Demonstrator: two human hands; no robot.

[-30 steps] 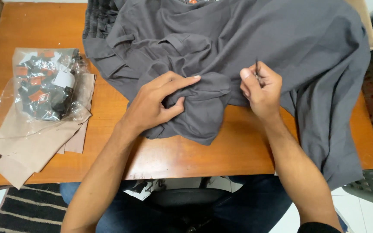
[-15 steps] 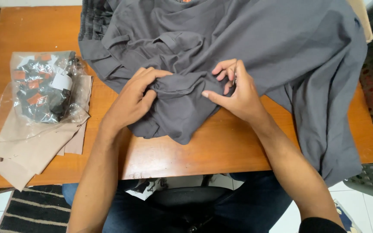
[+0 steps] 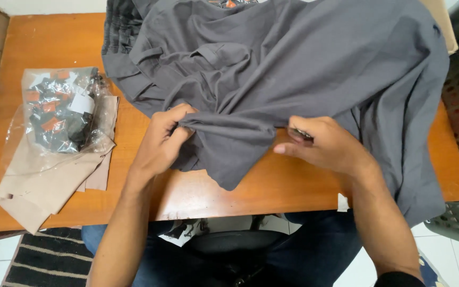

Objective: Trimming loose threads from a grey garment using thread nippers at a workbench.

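Clear bag point(image 3: 59, 114) of dark/orange bits on beige cloth point(image 3: 38, 180), 9 o'clock on wooden table point(image 3: 38, 48). L hand point(image 3: 160, 143) pinches a fold of the grey garment point(image 3: 293, 69): plain dark grey, rumpled, spread 12 to 3 o'clock, draping off the edge. R hand point(image 3: 325, 146) grips a fold plus a small dark item, can't ID it.

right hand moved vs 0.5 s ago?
Yes. The right hand shifted right along the grey garment, toward the table's right edge, widening the gap to the left hand.
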